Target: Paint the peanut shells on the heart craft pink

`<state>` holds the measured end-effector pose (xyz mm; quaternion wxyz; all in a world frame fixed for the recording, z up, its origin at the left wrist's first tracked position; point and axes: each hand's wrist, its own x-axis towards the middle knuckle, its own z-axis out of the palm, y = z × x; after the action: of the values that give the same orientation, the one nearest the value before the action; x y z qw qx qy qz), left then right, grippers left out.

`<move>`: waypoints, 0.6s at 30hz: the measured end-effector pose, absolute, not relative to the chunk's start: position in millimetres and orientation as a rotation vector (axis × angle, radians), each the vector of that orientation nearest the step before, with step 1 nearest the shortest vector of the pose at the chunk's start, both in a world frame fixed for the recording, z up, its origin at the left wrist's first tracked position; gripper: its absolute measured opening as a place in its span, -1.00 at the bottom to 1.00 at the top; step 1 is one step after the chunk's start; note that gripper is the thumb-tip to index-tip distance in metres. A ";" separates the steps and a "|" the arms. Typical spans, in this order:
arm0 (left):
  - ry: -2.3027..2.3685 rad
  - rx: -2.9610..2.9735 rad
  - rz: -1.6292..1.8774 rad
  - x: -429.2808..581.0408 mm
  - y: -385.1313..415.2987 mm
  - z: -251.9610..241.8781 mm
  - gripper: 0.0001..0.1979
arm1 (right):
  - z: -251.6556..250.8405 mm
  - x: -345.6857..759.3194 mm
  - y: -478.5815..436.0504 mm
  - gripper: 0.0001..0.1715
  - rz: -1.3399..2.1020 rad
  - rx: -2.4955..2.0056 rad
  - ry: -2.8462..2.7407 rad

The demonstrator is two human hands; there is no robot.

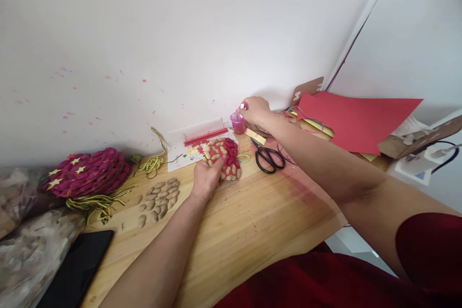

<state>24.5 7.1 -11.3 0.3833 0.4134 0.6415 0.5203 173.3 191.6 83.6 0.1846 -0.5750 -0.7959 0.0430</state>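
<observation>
My left hand (209, 176) is closed on the lower left edge of a round peanut craft piece (223, 148). Peanuts cover its red base; those at the upper right are magenta, while others keep their natural tan. Further back, my right hand (254, 109) pinches a small white-and-pink thing (242, 106) just above a clear cup of pink paint (237, 124). What that thing is, I cannot make out. A green cord loop (244, 158) sticks out on the right of the craft piece. Black-handled scissors (270, 160) lie to the right of it.
Loose peanuts (162, 198) lie left of my left hand. Stacked magenta peanut discs with gold stars (90, 173), yellow-green cords (152, 163), plastic bags (39, 245) and a black phone (77, 269) fill the left side. Red paper sheets (361, 120) sit at the right.
</observation>
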 end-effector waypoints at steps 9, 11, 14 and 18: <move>1.665 1.042 1.305 24.0 8.1 -11.8 -0.52 | 74.0 186.3 182.8 -0.73 0.199 -1.437 -2.074; 1.673 1.038 1.303 23.9 8.3 -11.5 -0.54 | 74.7 194.7 177.7 -0.74 0.224 -1.347 -1.889; 1.674 1.014 1.316 24.5 8.3 -10.0 -0.56 | 75.2 209.6 161.1 -0.72 0.405 -1.226 -1.581; 1.670 1.020 1.306 25.1 8.0 -8.9 -0.55 | 59.7 221.3 118.9 -0.58 0.948 -1.078 -1.457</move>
<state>25.1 8.0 -8.9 0.3842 0.4004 0.6553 0.5126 221.3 118.9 59.7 0.5212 -0.4497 -0.6081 0.3955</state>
